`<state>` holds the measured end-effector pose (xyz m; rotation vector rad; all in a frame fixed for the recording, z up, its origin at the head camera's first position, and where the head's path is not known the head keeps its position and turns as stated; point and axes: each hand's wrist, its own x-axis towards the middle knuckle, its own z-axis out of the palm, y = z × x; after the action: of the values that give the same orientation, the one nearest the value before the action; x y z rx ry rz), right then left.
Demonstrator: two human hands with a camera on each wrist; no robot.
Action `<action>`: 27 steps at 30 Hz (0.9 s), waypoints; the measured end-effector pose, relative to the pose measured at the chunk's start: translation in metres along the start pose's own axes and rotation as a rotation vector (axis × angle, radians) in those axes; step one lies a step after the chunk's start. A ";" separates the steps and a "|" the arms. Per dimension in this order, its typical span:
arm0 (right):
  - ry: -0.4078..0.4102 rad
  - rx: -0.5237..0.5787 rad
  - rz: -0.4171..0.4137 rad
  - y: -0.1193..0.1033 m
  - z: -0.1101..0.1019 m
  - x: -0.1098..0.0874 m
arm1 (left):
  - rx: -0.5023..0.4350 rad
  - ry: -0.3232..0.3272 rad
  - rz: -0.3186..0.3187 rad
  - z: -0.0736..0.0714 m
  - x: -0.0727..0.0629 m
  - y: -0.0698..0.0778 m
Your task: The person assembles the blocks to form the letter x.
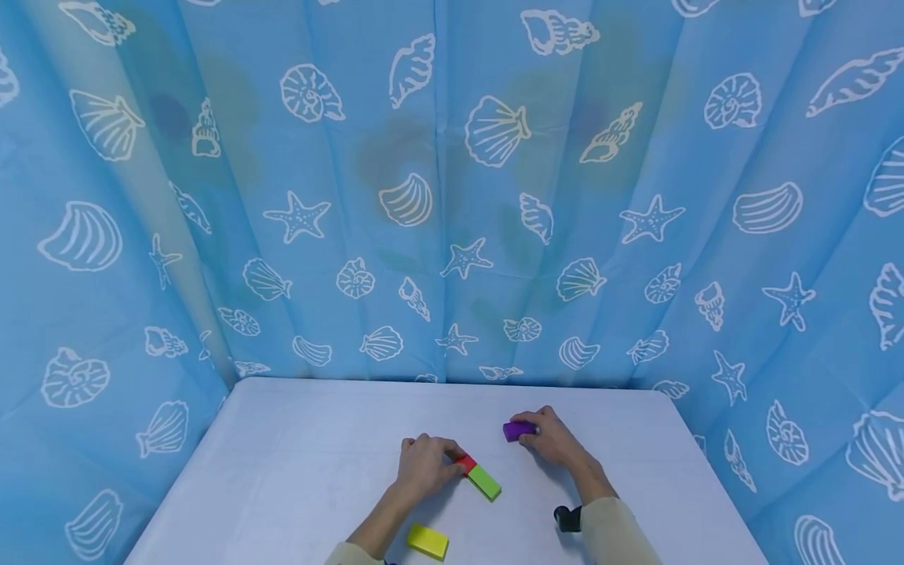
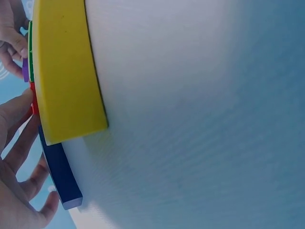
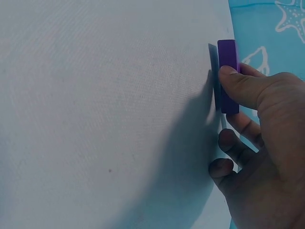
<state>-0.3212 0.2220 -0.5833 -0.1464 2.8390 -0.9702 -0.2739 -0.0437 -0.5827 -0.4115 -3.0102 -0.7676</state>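
I seem to be partway through setting out blocks: I judge that the step in hand is steadying one part of a row while I handle a separate piece. My right hand (image 1: 554, 439) grips the smooth purple rectangular block (image 1: 518, 431) near the far side of the white cloth-covered surface (image 1: 318, 424). Its shadow stands a little apart from it, so I think it is just off the cloth.

My left hand (image 1: 427, 463) pinches the small red block (image 1: 467, 464), whose end meets the bright green oblong block (image 1: 485, 482). The long dark blue block (image 2: 62, 174) lies by my left fingers; whether it touches the red one, I can't tell. The thick yellow rectangular block (image 1: 427, 541) lies apart, beside my left wrist.

The next move, I'd say, calls for a level, gentle placing of the purple block without nudging the red and green pair.

Both forearms reach forward. My right thumb presses the purple block's near face, index finger behind, the other fingers loosely bent below; my left hand arches over, lower fingers spread.
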 end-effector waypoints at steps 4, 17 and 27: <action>-0.003 0.004 -0.001 -0.002 0.000 -0.001 | 0.008 0.002 0.000 0.000 0.001 0.000; 0.006 -0.006 -0.001 -0.005 0.000 -0.002 | 0.013 0.007 0.002 0.000 0.001 0.000; 0.006 -0.012 -0.001 -0.006 0.002 -0.004 | 0.015 0.003 0.002 0.000 0.000 0.000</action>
<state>-0.3171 0.2168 -0.5810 -0.1466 2.8510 -0.9551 -0.2737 -0.0435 -0.5826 -0.4130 -3.0103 -0.7440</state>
